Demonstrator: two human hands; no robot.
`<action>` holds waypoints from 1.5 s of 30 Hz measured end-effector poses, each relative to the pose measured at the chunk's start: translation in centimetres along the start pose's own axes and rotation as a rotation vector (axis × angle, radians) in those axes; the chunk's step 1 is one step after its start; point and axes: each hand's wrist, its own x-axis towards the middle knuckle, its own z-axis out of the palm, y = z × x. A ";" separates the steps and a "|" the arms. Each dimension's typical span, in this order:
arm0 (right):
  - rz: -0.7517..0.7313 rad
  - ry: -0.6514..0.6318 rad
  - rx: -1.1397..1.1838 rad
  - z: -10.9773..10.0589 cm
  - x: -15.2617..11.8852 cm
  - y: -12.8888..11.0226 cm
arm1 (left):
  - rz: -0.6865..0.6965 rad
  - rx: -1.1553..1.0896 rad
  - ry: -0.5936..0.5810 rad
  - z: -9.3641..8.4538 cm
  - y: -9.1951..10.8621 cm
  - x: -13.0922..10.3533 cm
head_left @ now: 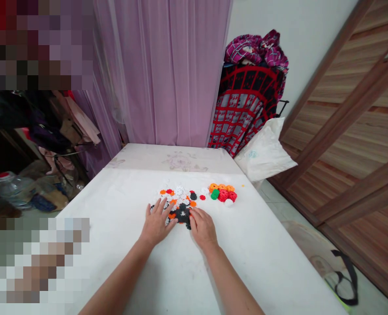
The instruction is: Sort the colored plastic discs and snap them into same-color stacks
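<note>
A pile of small notched plastic snowflake discs (181,202) in white, black, orange and red lies on the white-covered table (181,271). My left hand (156,222) rests on the pile's left side, fingers spread and palm down. A patch of black discs (182,214) shows between my hands. At its right edge is my right hand (203,227), fingers curled and close together; whatever is between the fingertips is hidden. Right of the pile sits a cluster of orange, red and green discs (223,192), with a white disc (228,203) at its front.
A loose red disc (202,197) lies between pile and cluster. A white bag (264,151) leans by the table's right edge, beneath a heap of patterned cloth (243,96). Purple curtains (167,70) hang behind. Wooden doors (354,144) are at right, a plastic jug (12,190) at left.
</note>
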 end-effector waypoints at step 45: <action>0.206 0.120 0.448 -1.1 -0.8 2.7 | 0.050 -0.039 0.011 1.3 0.0 -0.6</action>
